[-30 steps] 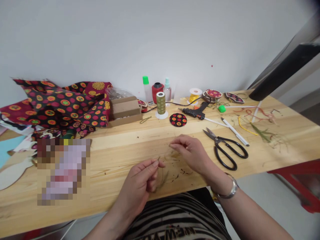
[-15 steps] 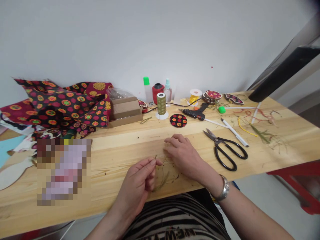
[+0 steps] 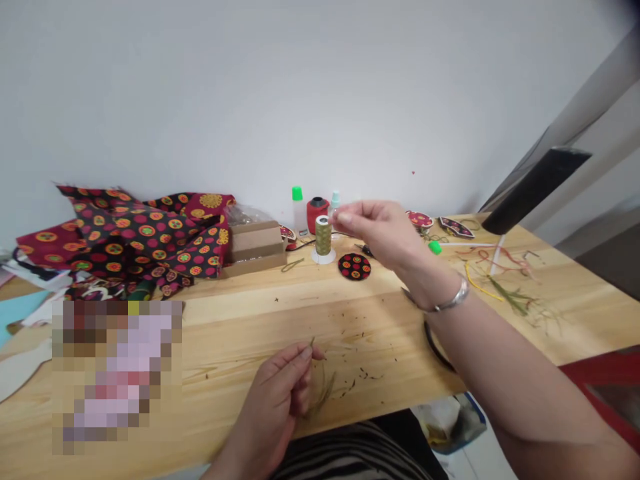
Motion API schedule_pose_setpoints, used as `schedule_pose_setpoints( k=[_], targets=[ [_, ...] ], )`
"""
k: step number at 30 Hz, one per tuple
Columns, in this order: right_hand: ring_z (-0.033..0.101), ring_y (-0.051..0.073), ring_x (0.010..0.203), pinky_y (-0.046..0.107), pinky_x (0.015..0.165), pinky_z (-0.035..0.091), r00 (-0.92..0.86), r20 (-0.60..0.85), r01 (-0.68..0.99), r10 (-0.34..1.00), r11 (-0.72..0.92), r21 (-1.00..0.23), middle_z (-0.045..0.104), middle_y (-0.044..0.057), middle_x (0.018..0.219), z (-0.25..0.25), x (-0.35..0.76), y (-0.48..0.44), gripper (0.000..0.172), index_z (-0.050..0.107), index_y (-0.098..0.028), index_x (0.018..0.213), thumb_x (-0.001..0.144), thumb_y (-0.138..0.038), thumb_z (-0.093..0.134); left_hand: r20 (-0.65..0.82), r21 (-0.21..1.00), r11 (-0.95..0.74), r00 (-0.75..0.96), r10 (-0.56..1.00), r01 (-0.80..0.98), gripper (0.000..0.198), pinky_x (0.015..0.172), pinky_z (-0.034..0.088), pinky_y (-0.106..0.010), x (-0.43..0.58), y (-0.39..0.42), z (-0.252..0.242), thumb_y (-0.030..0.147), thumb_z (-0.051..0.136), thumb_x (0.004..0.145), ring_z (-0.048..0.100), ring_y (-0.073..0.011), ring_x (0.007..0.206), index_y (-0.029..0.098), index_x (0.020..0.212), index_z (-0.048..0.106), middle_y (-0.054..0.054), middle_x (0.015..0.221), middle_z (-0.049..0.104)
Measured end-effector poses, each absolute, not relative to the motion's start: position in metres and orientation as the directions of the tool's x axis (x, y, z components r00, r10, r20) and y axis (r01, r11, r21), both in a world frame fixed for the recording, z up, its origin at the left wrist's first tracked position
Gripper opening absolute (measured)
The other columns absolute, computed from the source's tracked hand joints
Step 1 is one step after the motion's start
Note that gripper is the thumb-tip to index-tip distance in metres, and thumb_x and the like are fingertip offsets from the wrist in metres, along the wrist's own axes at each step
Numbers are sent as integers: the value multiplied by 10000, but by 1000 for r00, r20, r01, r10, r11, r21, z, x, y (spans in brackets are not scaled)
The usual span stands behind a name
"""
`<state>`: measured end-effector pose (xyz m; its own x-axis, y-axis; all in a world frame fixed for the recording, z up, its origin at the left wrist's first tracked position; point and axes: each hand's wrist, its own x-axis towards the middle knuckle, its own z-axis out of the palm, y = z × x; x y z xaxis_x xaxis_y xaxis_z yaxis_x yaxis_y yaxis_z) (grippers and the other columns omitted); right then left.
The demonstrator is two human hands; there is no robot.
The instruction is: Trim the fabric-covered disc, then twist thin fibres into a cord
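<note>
My left hand [image 3: 280, 390] rests low at the table's front edge, thumb and forefinger pinched on olive-green thread [image 3: 325, 393]. A short end pokes up above the fingertips, and loose strands trail below the hand. My right hand [image 3: 387, 233], with a silver bracelet on its wrist, is raised in a pinch beside the top of the olive-green thread spool [image 3: 324, 241]. Whatever sits between those fingertips is too small to make out. In front of the spool lies a round patterned fabric disc [image 3: 355, 267]. The right forearm mostly covers the black-handled scissors [image 3: 439, 350].
Patterned fabric [image 3: 145, 233] is heaped at the back left beside a cardboard box [image 3: 257, 247]. A red thread cone [image 3: 317, 217] and a green-capped bottle [image 3: 299, 210] stand by the wall. Cut cords [image 3: 507, 293] lie right; a black cylinder [image 3: 535, 190] rises there.
My right hand has lifted off the table and moved forward and up to beside the spool, its forearm now over the scissors. My left hand keeps its pinch on the thread.
</note>
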<state>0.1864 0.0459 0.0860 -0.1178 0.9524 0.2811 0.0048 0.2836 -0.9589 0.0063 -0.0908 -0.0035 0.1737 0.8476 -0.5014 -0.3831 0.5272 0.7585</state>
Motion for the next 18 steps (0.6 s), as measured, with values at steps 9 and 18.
schedule_pose_setpoints(
  k=[9, 18],
  targets=[
    [649, 89, 760, 271, 771, 530, -73, 444, -207, 893, 422, -883, 554, -41, 624, 194, 176, 90, 230, 494, -154, 626, 850, -127, 535, -502, 753, 530, 181, 846, -390, 341, 379, 108, -178, 6, -89, -14, 442, 707, 655, 175, -17, 379, 127, 738, 605, 107, 448, 295],
    [604, 54, 871, 198, 697, 413, -40, 581, -133, 813, 572, -810, 600, -22, 841, 304, 188, 87, 110, 488, -84, 784, 822, -184, 468, -516, 735, 562, 227, 826, -379, 472, 336, 86, -173, 4, -79, -22, 543, 776, 463, 130, -7, 313, 154, 649, 584, 141, 356, 230]
  ],
)
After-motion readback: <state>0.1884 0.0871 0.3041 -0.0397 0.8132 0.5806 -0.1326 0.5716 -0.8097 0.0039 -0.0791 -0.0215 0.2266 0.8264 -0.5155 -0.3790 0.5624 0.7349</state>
